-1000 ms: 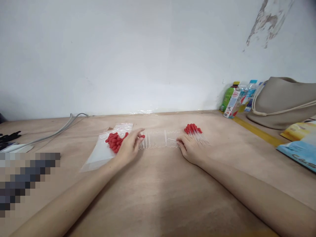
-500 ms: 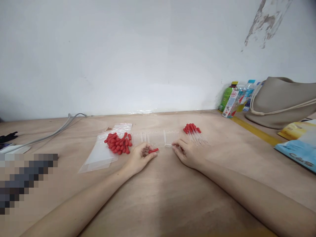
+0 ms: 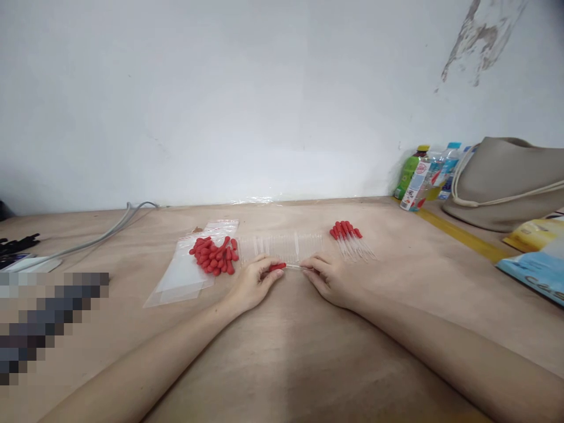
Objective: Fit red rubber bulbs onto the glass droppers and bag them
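The left hand [image 3: 255, 283] pinches a red bulb [image 3: 277, 266] between its thumb and fingers, with the open end of the bulb pointing toward the right hand [image 3: 329, 283]. The fingers of the right hand are pressed together on one end of a clear tube [image 3: 293, 267], which lies level across the gap between the hands. The other end of the tube meets the mouth of the bulb; it is too small to tell for certain whether it sits inside or only touches the rim. Both hands rest low, close to the wooden surface [image 3: 282, 358].

Just beyond the hands, a row of clear tubes [image 3: 279, 245] lies side by side, pointing toward the wall [image 3: 220, 106]. Left of the row, a heap of red bulbs [image 3: 212, 254] lies partly on flat plastic bags [image 3: 176, 285]. Right of the row, near the right hand, a group of droppers [image 3: 346, 230] lies together, their red ends toward the wall and their clear stems toward the person.

Farther right, several drink bottles [image 3: 414, 176] stand by the wall beside a grey bag [image 3: 506, 182] with a pale cord. A blue packet [image 3: 533, 279] lies nearer, and a grey cable [image 3: 103, 236] curves across the far left.
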Demonstrator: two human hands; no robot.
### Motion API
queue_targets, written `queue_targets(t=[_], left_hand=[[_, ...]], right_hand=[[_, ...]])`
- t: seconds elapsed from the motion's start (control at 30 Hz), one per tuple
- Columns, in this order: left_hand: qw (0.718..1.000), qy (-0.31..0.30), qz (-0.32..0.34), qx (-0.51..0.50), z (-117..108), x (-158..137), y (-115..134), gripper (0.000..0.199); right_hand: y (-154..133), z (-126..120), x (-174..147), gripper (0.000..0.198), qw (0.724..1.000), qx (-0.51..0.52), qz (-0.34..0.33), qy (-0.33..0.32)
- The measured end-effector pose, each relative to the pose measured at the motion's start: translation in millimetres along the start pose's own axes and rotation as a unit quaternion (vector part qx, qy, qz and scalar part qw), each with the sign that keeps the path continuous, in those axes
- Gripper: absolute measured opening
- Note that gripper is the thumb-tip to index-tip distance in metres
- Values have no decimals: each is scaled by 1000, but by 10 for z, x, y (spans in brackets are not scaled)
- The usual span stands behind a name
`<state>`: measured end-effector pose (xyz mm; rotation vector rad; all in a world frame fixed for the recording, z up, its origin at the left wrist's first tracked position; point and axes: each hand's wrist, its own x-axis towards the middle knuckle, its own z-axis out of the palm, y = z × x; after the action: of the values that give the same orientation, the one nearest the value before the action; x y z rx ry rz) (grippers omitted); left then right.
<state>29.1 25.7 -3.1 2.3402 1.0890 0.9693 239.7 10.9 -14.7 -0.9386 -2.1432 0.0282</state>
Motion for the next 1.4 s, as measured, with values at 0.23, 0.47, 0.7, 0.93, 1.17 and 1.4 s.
queue_targets(t=[0.23, 0.47, 0.7, 0.93, 1.17, 1.4], left_hand=[[1000, 0, -8, -20, 24, -3, 2, 20], [999, -20, -29, -36, 30, -15, -10, 20], [997, -41, -9, -61, 27, -31, -15, 20], [998, -59, 10, -9, 12, -29, 20, 20], [996, -67, 37, 37, 14, -29, 17, 20], [995, -73, 49, 52, 22, -37, 18, 20]], right_hand=[[8, 30, -9, 18, 1000, 17, 10, 22], [30, 27, 8, 15, 999, 29, -35, -16], [101, 37, 7, 14, 997, 50, -28, -43], [104, 10, 9, 18, 998, 23, -44, -47], [8, -17, 19, 20, 996, -52, -65, -45], [-70, 12, 48, 23, 990, -100, -65, -74]])
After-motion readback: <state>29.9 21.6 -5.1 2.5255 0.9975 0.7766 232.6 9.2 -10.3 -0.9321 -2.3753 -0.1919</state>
